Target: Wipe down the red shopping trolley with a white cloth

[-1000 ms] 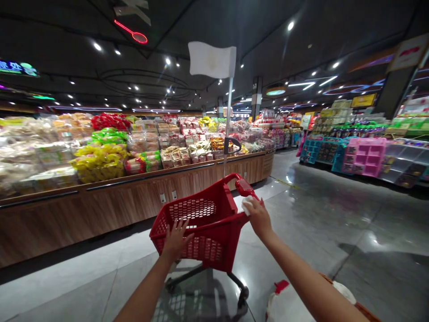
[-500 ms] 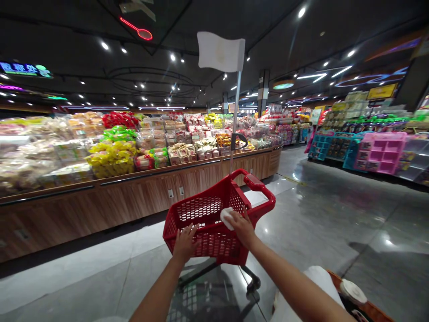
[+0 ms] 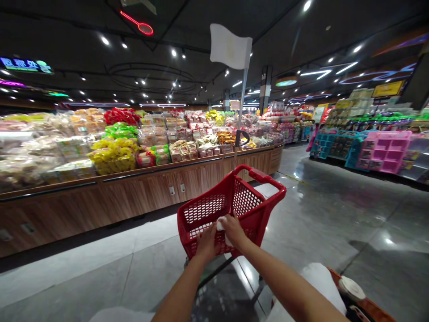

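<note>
A red plastic shopping cart (image 3: 214, 210) is held in front of the person by both bare hands, and all places are told here from this cart. The left hand (image 3: 207, 241) is laid on the near rim with its fingers half spread, and nothing seems to be gripped by it. The right hand (image 3: 233, 230) is closed loosely over a white cloth (image 3: 220, 226), which is pressed on the same rim, just beside the left hand. The wiping of the rim is judged to be the step in hand, and the cloth seems to be needed next on the parts not yet reached. A white flag (image 3: 230, 46) is raised from the cart on a pole (image 3: 241, 107). To the left of the cart, a wooden counter (image 3: 187, 181) piled with packed snacks (image 3: 114, 154) is seen; to the right, pink shelves (image 3: 384, 152) stand beyond the polished floor (image 3: 335, 214).
</note>
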`<state>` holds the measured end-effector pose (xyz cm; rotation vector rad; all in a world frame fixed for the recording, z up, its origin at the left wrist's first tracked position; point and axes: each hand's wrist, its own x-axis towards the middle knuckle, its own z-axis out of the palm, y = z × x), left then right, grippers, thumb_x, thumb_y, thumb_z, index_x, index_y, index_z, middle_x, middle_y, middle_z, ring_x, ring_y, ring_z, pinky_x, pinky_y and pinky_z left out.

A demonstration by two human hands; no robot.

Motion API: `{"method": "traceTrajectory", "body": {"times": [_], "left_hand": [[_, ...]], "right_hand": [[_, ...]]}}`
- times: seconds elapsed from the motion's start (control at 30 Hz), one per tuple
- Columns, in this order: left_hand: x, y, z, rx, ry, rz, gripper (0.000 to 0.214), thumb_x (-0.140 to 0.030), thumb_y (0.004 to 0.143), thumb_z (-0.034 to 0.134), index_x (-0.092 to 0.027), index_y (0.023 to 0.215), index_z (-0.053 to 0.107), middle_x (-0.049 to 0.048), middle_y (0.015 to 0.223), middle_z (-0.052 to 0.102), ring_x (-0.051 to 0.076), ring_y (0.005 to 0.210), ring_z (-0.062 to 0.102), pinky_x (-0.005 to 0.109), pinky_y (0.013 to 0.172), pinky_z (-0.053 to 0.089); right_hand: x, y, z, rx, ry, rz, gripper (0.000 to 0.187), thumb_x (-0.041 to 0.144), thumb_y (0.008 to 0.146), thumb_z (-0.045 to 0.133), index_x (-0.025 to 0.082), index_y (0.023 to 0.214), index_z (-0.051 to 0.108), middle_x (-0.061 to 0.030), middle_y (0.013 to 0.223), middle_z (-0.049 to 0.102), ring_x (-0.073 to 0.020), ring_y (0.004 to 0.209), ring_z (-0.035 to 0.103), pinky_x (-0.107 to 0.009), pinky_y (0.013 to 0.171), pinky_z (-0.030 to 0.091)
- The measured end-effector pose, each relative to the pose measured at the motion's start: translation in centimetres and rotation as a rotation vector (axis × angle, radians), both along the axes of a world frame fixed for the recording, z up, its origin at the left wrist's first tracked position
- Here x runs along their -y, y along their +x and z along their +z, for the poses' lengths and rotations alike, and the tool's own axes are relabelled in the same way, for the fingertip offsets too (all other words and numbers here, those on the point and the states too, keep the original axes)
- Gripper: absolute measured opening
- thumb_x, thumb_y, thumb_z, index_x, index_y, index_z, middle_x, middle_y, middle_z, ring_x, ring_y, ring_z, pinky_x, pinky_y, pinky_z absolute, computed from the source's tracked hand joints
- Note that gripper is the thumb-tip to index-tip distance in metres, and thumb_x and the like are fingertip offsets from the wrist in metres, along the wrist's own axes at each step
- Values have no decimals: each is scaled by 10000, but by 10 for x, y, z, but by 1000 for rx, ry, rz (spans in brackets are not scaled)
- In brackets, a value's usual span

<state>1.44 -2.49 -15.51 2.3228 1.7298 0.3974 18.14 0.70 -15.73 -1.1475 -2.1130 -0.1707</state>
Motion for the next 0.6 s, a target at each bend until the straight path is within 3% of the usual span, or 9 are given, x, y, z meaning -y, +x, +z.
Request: {"method": "traceTrajectory", "body": {"times": [0.1, 0.23, 0.33, 0.43, 0.53, 0.6], "left_hand": [[-1, 0, 6, 39, -14, -69, 831, -210, 768, 601, -274, 1509, 229, 78, 1562, 303, 291, 1407, 330, 520, 1116, 296], [-5, 0, 15, 62, -57, -89, 881, -188, 744, 603, -270, 1519, 192, 78, 1575, 264, 270, 1424, 305, 487, 1125, 294], [-12, -11, 21, 23, -85, -156, 924, -234, 719, 647, -273, 1520, 188, 81, 1570, 273, 266, 1423, 308, 469, 1135, 285], [-20, -37, 25, -131, -46, -133, 958, -283, 653, 717, -264, 1499, 268, 83, 1563, 294, 292, 1439, 265, 482, 1166, 224], [-26, -66, 19, -230, -50, -59, 845, -220, 676, 682, -209, 1461, 368, 106, 1521, 375, 315, 1440, 254, 507, 1177, 190], [-26, -78, 10, -207, -60, -41, 711, -164, 742, 592, -198, 1431, 420, 100, 1466, 462, 306, 1407, 334, 524, 1176, 184]], "right_hand": [[-5, 48, 17, 128, -20, -4, 417, 38, 845, 411, 252, 1112, 649, -50, 1100, 653, -186, 1056, 589, -427, 1148, 233], [-21, 147, 53, 136, -20, -140, 413, 19, 807, 446, 246, 1075, 663, -64, 1138, 643, -220, 1159, 549, -507, 1166, 144], [-32, 179, 60, 113, 16, -160, 382, 56, 819, 449, 243, 1078, 658, -92, 1181, 625, -242, 1176, 542, -528, 1151, 191], [-30, 156, 39, 85, 28, -158, 345, 136, 817, 489, 212, 1118, 639, -130, 1211, 599, -281, 1196, 520, -534, 1124, 258], [-17, 94, 1, 67, 26, -137, 453, 251, 799, 566, 184, 1247, 560, -162, 1326, 520, -329, 1274, 437, -569, 1107, 290], [-8, 42, -24, 56, 5, -83, 524, 244, 814, 549, 177, 1330, 493, -168, 1364, 489, -327, 1309, 400, -578, 1113, 284]]}}
